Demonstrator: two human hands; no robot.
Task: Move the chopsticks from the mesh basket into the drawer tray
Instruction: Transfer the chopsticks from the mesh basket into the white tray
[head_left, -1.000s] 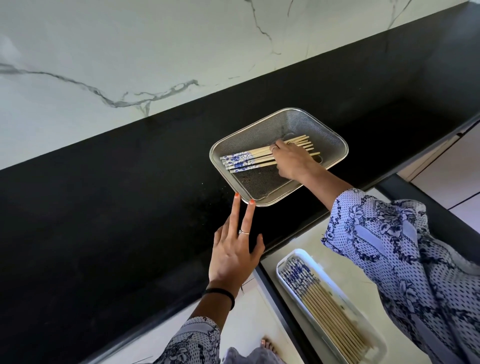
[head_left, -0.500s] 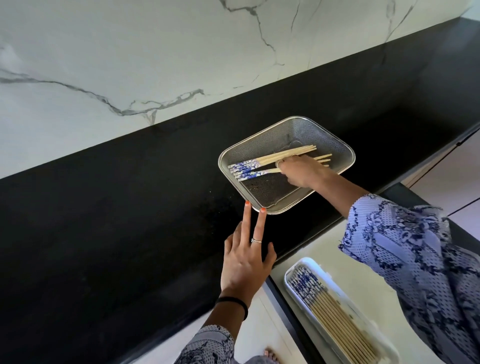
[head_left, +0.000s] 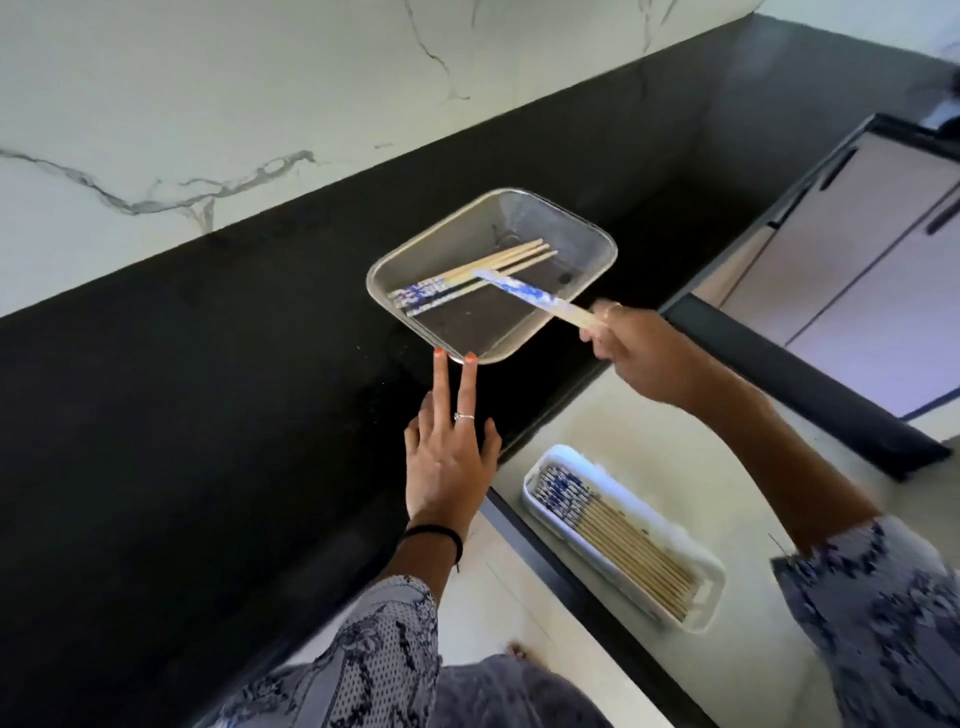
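Countertop (head_left: 208, 415): right hand (head_left: 641, 358) angles chopsticks (head_left: 524, 295) basketward (blurred).

One head-worn camera looks steeply down and forward; it sits close above the glossy black stone counter (head_left: 208, 415). The white-veined marble wall (head_left: 260, 78) fills the top.

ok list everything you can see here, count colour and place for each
mesh basket: one, silver, on the black counter
chopsticks in basket: a few, tan with blue-white ends, lying in the basket
held chopsticks: blurred, count unclear, same colours, above the basket
drawer tray: one, white, in the open drawer
chopsticks in tray: many, same colours, side by side
counter: one, black
wall: white marble, grey veins
cabinet doors: pale, right
left hand: fingertips at the basket's near rim
right hand: gripping the held chopsticks
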